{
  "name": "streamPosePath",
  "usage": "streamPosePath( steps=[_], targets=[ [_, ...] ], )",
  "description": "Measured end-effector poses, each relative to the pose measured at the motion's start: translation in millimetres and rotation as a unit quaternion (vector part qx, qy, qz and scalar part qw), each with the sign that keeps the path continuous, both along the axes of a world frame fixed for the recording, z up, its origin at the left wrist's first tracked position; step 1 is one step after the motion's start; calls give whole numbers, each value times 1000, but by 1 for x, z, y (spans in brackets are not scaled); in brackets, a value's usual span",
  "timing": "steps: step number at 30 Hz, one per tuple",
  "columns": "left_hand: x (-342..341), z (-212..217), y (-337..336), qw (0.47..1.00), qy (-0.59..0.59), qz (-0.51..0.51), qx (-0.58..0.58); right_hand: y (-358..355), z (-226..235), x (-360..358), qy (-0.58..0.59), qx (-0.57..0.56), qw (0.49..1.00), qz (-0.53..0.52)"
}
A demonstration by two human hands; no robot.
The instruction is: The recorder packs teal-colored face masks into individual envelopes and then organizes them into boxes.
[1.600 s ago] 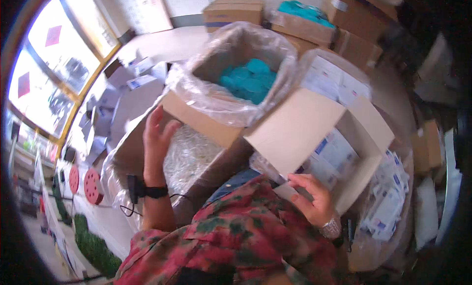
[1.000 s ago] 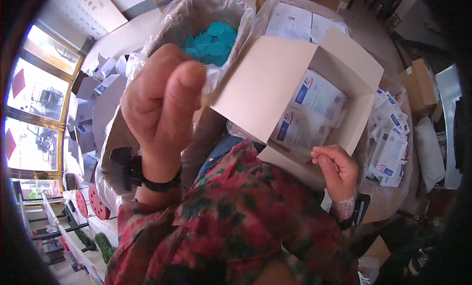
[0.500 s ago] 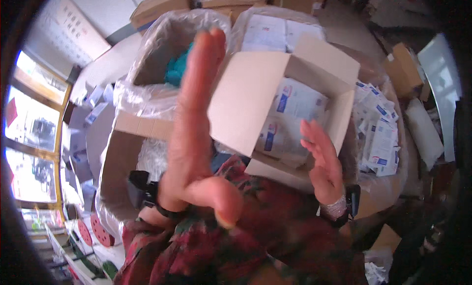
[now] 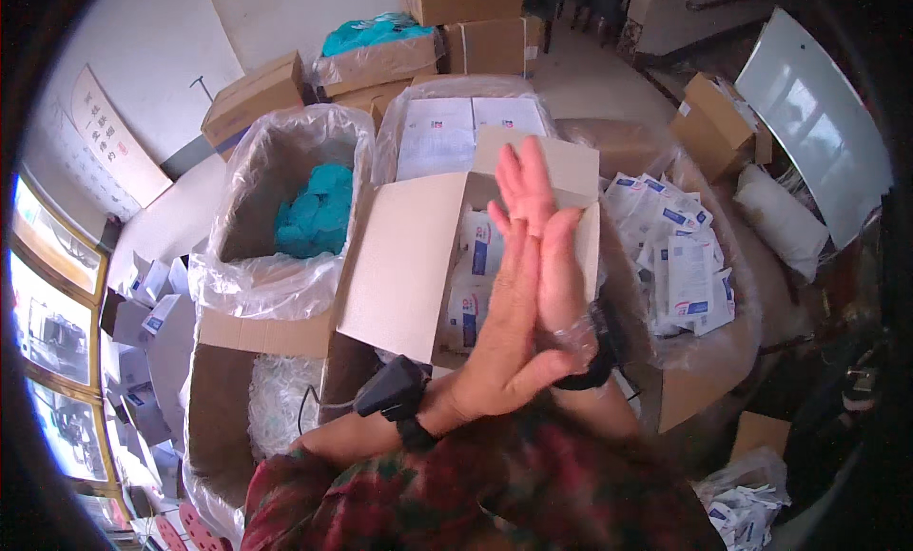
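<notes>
My left hand (image 4: 504, 332) lies against my right hand (image 4: 554, 275), the two touching with fingers stretched out. Neither hand holds anything that I can see. Both wrists wear dark bands, with a small black device (image 4: 392, 389) on the left one. Beneath the hands stands an open cardboard box (image 4: 404, 266), its flaps spread outward. White packets with blue and red print (image 4: 483, 247) lie inside it, partly covered by my hands and forearms.
Left of the box, a plastic-lined carton (image 4: 242, 185) holds teal pieces (image 4: 319, 213). Nearer is a carton with clear crumpled plastic (image 4: 285, 404). On the right, a lined carton holds loose white packets (image 4: 689, 266). Behind are stacked white packs (image 4: 437, 137) and closed cartons (image 4: 485, 52).
My hands, apart before, have come together over the open box. The left one has moved right and away from the camera. The view has shifted, showing more of the room's far side.
</notes>
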State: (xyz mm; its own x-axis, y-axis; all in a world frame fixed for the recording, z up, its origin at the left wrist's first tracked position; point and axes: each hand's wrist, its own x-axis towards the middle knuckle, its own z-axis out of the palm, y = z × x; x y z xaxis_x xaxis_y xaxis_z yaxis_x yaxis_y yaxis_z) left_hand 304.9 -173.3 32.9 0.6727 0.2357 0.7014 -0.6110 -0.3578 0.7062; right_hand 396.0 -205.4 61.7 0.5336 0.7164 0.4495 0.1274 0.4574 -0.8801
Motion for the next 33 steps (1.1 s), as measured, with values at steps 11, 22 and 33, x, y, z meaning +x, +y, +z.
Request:
streamPosePath(
  steps=[11, 22, 33],
  targets=[
    [15, 6, 30, 989, 100, 79, 79, 1, -8, -13, -30, 55, 996, 67],
    [29, 62, 24, 917, 0, 66, -394, 20, -27, -51, -368, 54, 924, -90],
    [-2, -1, -10, 840, 123, -216, -482, 25, 0, 33, -397, -88, 885, -226]
  ],
)
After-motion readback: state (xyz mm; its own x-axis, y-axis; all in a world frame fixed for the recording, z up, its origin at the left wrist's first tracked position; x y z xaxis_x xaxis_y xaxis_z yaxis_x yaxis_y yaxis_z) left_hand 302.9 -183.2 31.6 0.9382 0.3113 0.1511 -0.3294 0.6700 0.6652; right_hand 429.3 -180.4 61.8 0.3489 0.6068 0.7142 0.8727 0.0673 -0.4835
